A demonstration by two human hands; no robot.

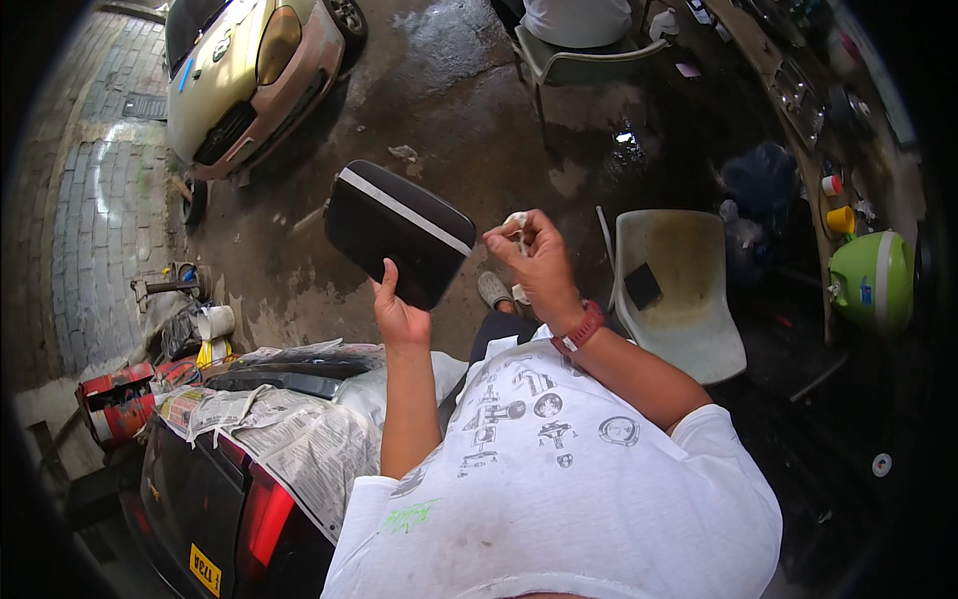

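Note:
My left hand (397, 311) grips the lower edge of a black, rounded panel with a white stripe (399, 232), held up in front of my chest. My right hand (536, 262), a red band on its wrist, is raised just right of the panel with its fingers pinched on a small white crumpled piece (516, 222), perhaps paper or cloth. The two hands are apart, and the white piece is close to the panel's right edge without touching it.
A dark car rear with a red tail light (261, 514) and newspaper masking (299, 439) sits at my lower left. A cream plastic chair (679, 290) stands to the right, a beige car (249, 70) at upper left, a seated person (574, 20) ahead, and a green jug (873, 280) on a cluttered bench.

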